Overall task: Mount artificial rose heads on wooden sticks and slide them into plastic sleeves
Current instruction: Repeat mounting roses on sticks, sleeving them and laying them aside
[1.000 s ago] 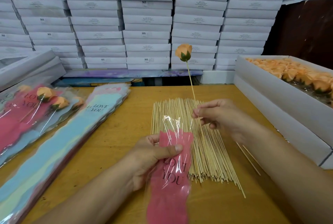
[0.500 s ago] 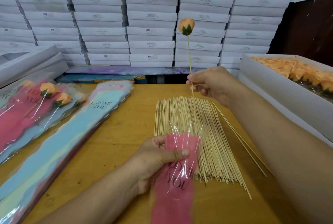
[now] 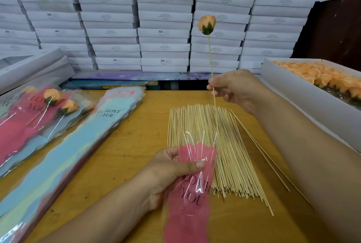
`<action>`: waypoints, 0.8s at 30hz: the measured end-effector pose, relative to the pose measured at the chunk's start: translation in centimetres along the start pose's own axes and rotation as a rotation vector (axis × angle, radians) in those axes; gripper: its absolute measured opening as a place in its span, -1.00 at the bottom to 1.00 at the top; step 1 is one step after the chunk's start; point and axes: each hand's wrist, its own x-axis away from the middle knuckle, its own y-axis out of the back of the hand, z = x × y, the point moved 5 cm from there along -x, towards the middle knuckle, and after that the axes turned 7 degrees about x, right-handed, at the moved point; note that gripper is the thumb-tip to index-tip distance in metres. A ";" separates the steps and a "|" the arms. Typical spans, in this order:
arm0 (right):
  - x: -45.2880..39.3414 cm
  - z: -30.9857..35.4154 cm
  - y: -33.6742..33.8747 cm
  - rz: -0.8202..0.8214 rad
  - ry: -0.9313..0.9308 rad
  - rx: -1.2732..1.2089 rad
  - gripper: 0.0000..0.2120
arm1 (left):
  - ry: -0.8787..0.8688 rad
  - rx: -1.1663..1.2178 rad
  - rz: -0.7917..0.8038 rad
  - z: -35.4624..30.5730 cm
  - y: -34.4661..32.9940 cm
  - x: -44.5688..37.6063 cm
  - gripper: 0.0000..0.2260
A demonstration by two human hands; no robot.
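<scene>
White boxes point(image 3: 164, 18) stood stacked behind the desk point(image 3: 125, 145). Your right hand point(image 3: 237, 90) pinched a wooden stick point(image 3: 211, 63) upright near the desk's far edge, with an orange rose head point(image 3: 207, 24) on top. Your left hand point(image 3: 172, 172) gripped a pink plastic sleeve point(image 3: 190, 194) near the front edge, beside the pile of loose sticks point(image 3: 213, 149).

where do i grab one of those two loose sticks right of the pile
Pinch a loose stick near its far end, coming from above and the right. It lies flat on the table, apart from the stick pile, so that side is free.
</scene>
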 end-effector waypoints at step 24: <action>3.3 -2.4 -3.3 0.143 -0.047 -0.018 -0.92 | -0.051 0.030 -0.038 -0.1 0.5 -0.5 -0.48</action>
